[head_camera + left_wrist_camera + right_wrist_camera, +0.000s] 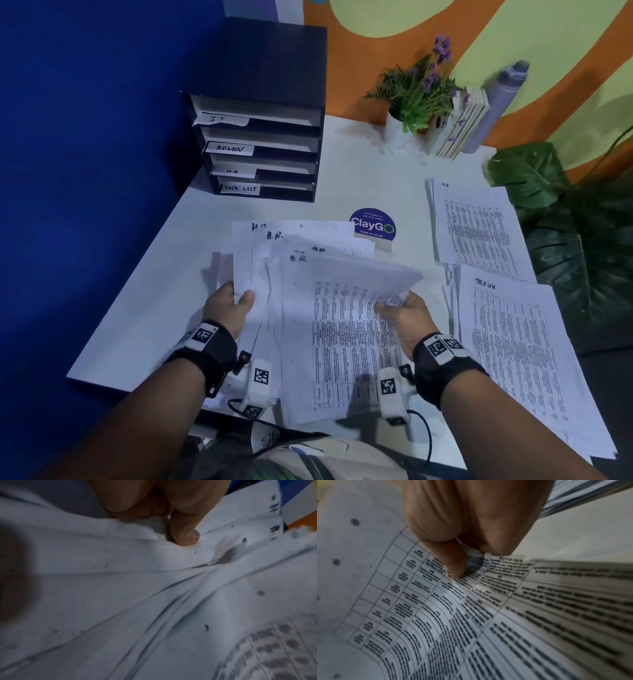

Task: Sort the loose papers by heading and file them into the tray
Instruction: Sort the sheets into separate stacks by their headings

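A fanned stack of papers headed "H.R" (308, 308) lies over the near middle of the white table (342, 171). My left hand (236, 298) grips the stack's left edge, thumb (185, 534) on top. My right hand (397, 308) pinches the bent right edge of the top printed sheet (471, 601), thumb (452, 561) pressing on it. The black filing tray (260, 137) stands at the back left with slots labelled IT, ADMIN, H.R and TASK LIST. On the right lie an "H.R" pile (476, 226) and a "TASK LIST" pile (513, 349).
A round purple ClayGo sign (372, 228) stands just behind the held stack. A potted plant (414, 99), books (459, 123) and a grey roll (496, 102) sit at the back. Large green leaves (565, 219) crowd the right edge. A blue wall borders the left.
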The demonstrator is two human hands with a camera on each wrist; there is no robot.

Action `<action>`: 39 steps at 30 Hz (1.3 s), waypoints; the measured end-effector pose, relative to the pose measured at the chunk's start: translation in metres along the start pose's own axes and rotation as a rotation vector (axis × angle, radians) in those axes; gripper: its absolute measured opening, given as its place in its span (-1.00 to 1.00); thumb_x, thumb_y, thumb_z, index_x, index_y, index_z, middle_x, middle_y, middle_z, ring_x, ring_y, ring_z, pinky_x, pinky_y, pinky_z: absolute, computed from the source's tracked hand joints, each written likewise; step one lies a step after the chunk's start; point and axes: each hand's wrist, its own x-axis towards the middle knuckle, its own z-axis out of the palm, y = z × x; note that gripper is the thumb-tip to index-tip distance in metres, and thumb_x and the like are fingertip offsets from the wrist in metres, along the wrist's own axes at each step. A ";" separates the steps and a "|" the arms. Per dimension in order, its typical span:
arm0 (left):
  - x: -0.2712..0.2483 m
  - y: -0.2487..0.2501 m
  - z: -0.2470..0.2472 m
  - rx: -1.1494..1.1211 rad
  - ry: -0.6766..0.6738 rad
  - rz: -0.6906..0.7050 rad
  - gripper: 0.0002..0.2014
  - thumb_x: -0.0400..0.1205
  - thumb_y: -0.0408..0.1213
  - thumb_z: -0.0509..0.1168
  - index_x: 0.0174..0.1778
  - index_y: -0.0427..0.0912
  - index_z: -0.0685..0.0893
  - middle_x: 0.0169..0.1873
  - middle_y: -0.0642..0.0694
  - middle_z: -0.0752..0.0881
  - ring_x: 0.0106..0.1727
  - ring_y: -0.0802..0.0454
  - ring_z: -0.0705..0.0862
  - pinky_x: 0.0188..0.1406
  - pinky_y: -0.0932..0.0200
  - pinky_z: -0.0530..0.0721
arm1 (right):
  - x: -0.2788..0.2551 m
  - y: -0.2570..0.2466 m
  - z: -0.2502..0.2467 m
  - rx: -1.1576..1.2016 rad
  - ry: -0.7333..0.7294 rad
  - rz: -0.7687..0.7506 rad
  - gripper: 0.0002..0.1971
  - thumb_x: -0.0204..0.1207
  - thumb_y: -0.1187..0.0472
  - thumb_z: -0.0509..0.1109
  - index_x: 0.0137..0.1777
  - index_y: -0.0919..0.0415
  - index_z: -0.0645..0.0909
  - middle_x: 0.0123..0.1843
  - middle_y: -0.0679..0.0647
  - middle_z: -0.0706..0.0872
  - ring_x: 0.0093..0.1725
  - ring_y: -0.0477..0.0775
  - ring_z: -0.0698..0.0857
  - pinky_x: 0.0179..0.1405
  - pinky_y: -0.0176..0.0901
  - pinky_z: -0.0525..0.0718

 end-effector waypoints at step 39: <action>0.007 0.021 0.072 0.760 -0.060 -0.024 -0.38 0.63 0.12 0.25 0.62 0.23 0.24 0.70 0.01 -0.04 0.70 -0.08 -0.10 0.58 -0.37 0.07 | 0.125 -0.073 -0.208 -0.414 0.656 -0.066 -0.73 0.55 0.36 0.25 0.23 0.34 0.58 0.08 0.31 0.70 -0.01 0.23 0.67 0.00 -0.10 0.60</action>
